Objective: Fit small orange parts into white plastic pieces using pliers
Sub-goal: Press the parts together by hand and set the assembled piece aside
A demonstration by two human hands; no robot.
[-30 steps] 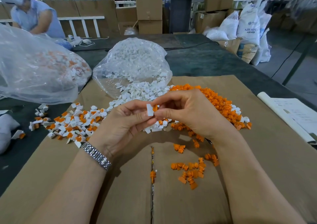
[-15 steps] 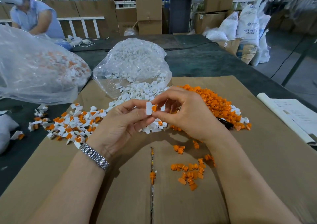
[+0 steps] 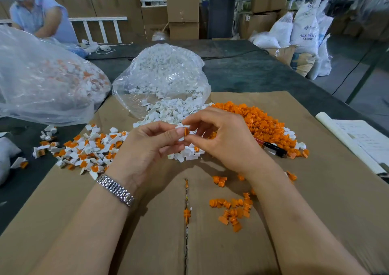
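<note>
Seating of a small orange plastic plug (image 3: 185, 131) into a small white plastic housing (image 3: 181, 136) is the step judged to be in hand in the head view. The housing is pinched between the thumb and fingers of the left hand (image 3: 147, 148); the plug is pinched by the curled fingertips of the right hand (image 3: 223, 140) and is held against the housing above the brown cardboard sheet (image 3: 315, 190). Alignment should be checked before pressure is applied, and the push is best kept straight so that the plug is not cocked. The black-and-red-handled pliers (image 3: 271, 148) are left lying beside the loose orange heap (image 3: 259, 123), untouched.
</note>
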